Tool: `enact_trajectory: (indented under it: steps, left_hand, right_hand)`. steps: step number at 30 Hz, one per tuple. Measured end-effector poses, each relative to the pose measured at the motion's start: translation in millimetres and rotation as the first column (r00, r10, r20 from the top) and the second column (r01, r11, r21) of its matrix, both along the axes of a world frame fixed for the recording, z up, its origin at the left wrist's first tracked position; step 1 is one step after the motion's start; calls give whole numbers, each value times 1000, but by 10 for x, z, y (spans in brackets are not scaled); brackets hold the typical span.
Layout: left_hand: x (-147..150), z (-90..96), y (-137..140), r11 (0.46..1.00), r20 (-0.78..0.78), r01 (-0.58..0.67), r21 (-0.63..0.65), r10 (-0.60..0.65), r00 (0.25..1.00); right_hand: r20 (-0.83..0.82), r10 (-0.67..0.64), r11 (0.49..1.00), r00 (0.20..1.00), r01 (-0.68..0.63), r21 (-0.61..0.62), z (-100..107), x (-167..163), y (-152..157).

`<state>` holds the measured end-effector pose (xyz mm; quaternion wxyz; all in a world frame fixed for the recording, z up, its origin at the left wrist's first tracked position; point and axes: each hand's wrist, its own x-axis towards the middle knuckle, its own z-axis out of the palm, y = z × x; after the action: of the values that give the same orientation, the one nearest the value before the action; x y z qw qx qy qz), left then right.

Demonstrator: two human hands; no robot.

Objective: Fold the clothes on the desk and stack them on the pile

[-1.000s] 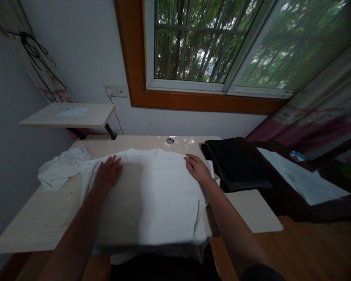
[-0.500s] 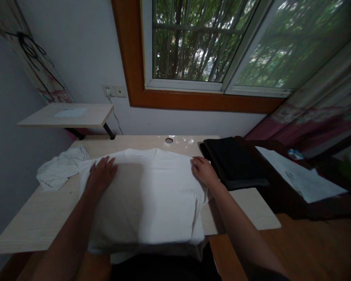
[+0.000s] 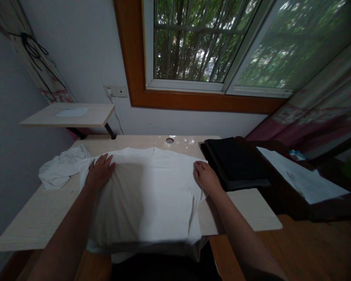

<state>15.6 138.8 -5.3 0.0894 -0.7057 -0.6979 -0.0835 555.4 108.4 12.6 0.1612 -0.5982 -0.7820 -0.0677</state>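
Note:
A white T-shirt (image 3: 155, 195) lies spread out on the light wooden desk, neckline toward the wall, with its lower hem hanging over the front edge. My left hand (image 3: 101, 171) rests open on the shoulder and sleeve at the shirt's left side, fingers apart. On the opposite shoulder, near the right sleeve, lies my right hand (image 3: 207, 177), its fingers slightly bent and resting on the cloth. A fold runs down the shirt's right side below that hand. Left of the shirt is a crumpled white cloth (image 3: 60, 168).
The desk (image 3: 29, 226) stands against the wall under a window. A small raised shelf (image 3: 96, 115) with a paper sits at the back left. A stack of black folded items (image 3: 236, 162) lies at the right, and a paper sheet (image 3: 304, 177) rests on a dark surface beyond.
My right hand has shifted slightly right and toward me along the shirt's shoulder, and the cloth on that side has moved a little. The left hand stays about in place.

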Motion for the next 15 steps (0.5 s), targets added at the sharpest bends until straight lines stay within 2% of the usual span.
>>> enact_trajectory:
  steps: [7,11,15]
  left_hand:
    - [9,-48,-64,999,-14,21,46,-20,1000]
    - [29,-5,-109,997,7,37,62,-38,999]
    - [161,69,-143,991,34,115,74,-117,993]
  right_hand:
    - [68,-39,999,997,37,25,-63,7,26]
    - [127,-37,999,991,39,-10,-13,-2,73]
    - [122,-77,997,989,80,-21,70,-150,106]
